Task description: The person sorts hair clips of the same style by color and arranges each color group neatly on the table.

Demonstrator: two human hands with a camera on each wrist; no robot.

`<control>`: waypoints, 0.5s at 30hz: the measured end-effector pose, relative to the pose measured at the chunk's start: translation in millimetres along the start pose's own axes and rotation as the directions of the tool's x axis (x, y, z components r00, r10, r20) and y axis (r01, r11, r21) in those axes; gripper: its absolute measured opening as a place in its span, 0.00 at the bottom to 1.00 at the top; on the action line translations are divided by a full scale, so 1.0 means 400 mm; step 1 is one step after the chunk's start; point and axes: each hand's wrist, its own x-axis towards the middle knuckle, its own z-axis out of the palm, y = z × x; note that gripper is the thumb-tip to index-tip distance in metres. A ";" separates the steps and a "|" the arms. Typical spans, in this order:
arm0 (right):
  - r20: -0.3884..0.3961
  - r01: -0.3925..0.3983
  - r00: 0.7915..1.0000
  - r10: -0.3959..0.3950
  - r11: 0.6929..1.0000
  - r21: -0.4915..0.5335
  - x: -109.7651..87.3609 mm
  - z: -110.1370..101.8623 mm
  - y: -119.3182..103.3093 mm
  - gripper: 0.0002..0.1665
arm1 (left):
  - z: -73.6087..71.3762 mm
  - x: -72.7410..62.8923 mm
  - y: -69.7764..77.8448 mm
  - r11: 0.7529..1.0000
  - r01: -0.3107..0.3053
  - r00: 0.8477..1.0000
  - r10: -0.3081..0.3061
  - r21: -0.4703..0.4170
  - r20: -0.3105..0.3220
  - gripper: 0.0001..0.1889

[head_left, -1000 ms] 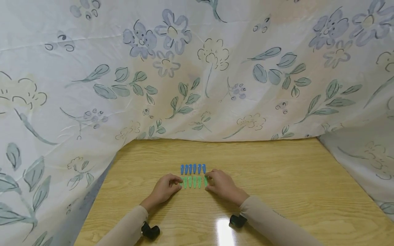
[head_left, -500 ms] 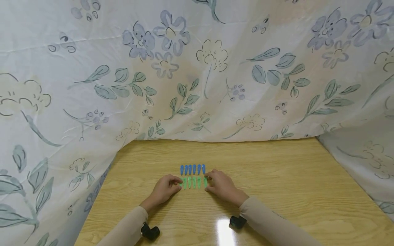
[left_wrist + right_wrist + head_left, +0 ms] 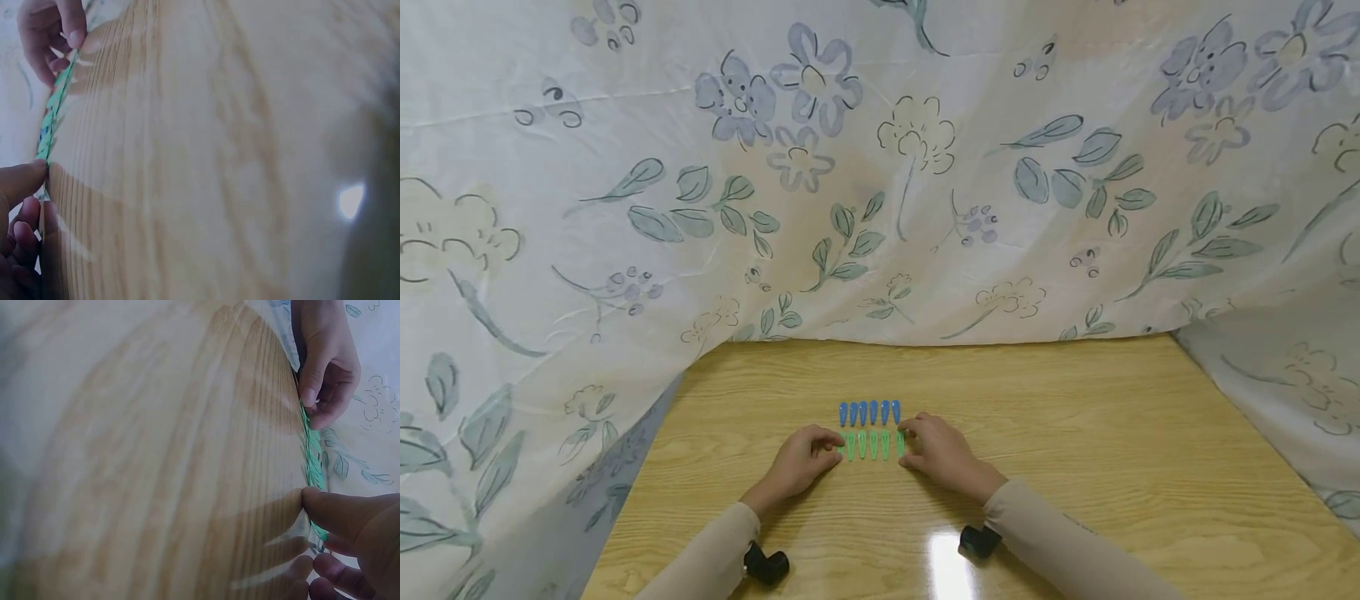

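Note:
Two rows of snap hair clips lie on the wooden table in the head view. Several blue hair clips (image 3: 873,412) form the far row, and several green hair clips (image 3: 873,445) form the near row. At the left end, my left hand (image 3: 801,461) holds the outermost green clip (image 3: 842,442) between thumb and fingers. My right hand (image 3: 946,455) has the rightmost green clip (image 3: 901,443) between thumb and index finger, a small gap from its neighbour. In the right wrist view, my right thumb (image 3: 331,503) touches the near end of the green row (image 3: 312,453).
The wooden table (image 3: 1075,417) extends on both sides of the clips. A floral cloth (image 3: 880,208) hangs behind it and along both sides. Black wrist devices (image 3: 767,564) sit under the sleeves. Light glares off the table near the front.

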 end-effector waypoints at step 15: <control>0.012 0.011 1.000 -0.011 1.000 0.001 -0.011 -0.001 0.007 0.31 | 0.011 -0.016 0.006 1.000 -0.008 1.000 0.008 0.013 -0.016 0.07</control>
